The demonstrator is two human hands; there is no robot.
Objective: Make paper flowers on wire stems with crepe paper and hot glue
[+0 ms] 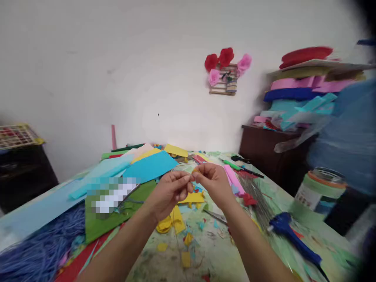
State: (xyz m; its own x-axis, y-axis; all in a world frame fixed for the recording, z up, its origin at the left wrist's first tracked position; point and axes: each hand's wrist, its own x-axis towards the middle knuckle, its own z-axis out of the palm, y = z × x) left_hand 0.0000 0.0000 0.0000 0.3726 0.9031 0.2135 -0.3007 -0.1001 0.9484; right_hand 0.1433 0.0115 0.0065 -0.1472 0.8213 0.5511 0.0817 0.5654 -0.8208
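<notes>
My left hand (pixel 173 192) and my right hand (pixel 214 181) meet fingertip to fingertip above the middle of the table. The fingers of both are pinched closed. A small orange-yellow piece of paper (pixel 194 171) shows at the right fingertips. From under the left hand a thin wire (pixel 177 239) seems to run down towards me; its upper end is hidden by the fingers. Below the hands lie yellow paper strips (pixel 190 198), a crumpled yellow paper piece (pixel 164 225) and scissors (pixel 216 215), partly behind my right forearm.
Blue paper (pixel 151 166), green paper (pixel 132 219) and purple-blue shredded strands (pixel 44 243) cover the left side. To the right are a bundle of thin wires (pixel 255 196), a pink paper roll (pixel 234 180), a blue glue gun (pixel 296 239) and a jar (pixel 320 192).
</notes>
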